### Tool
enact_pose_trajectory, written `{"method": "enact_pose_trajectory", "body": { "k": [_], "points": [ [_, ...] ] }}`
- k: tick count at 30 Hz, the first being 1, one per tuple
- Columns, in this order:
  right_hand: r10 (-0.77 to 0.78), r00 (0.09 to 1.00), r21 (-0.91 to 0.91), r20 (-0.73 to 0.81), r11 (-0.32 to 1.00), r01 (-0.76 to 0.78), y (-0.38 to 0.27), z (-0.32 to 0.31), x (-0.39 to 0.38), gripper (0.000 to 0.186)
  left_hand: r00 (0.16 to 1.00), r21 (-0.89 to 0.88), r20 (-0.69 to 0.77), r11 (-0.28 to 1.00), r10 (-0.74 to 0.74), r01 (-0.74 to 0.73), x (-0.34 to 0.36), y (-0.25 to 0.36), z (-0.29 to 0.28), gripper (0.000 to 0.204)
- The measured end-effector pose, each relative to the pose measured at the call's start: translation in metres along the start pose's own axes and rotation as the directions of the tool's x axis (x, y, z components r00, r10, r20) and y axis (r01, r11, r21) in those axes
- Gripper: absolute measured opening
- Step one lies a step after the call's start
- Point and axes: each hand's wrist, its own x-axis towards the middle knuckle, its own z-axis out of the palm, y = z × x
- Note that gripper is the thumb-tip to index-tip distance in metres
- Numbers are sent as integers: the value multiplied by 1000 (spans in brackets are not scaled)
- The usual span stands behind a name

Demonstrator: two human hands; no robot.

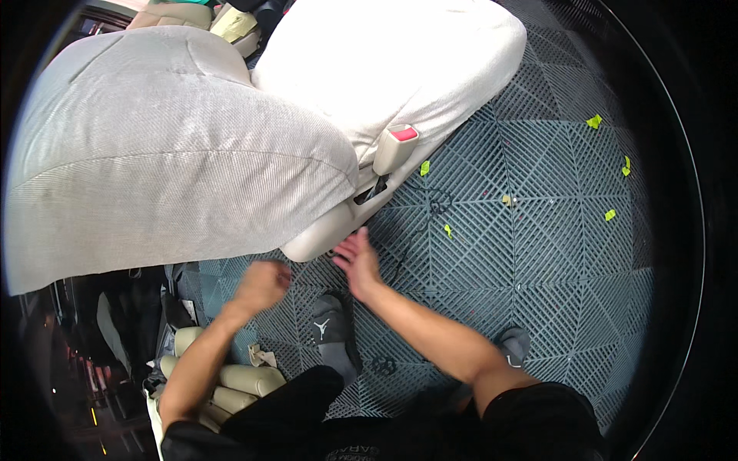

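A car seat in pale fabric has its backrest [184,154] to the left and its cushion [400,61] toward the back. On its near side are a beige plastic side trim [319,230] and a buckle [397,150] with a red button. My right hand [359,265] is just below this trim, fingers spread, with nothing visible in it. Its fingertips are close to the seat's underside; contact is unclear. Below the backrest's edge, my left hand [264,284] is curled closed and slightly blurred. Whatever it may hold is hidden.
Grey-green grid tiles [538,253] cover the floor, with several yellow-green scraps [594,121] scattered over them. A dark cord [407,246] lies beside the seat. Beige padded parts [246,379] are by my left forearm, and my slippered foot [333,326] stands between my arms.
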Motion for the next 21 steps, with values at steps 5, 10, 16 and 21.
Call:
{"method": "enact_pose_trajectory", "body": {
  "k": [5,10,16,21],
  "points": [
    [-33,997,635,-72,769,71,25,52,13,73,868,-622,-492,727,-72,-292,-38,-22,-64,17],
    [-92,995,835,42,549,15,-9,66,23,72,742,-497,-668,715,46,-491,-41,-52,-92,29],
    [-78,994,738,75,674,-3,-10,57,29,61,543,-339,-832,666,117,-664,-20,-45,-76,35],
    [-40,999,693,11,720,21,-19,69,20,61,442,-223,-885,702,144,-676,-22,-26,-80,34]
  ]
}}
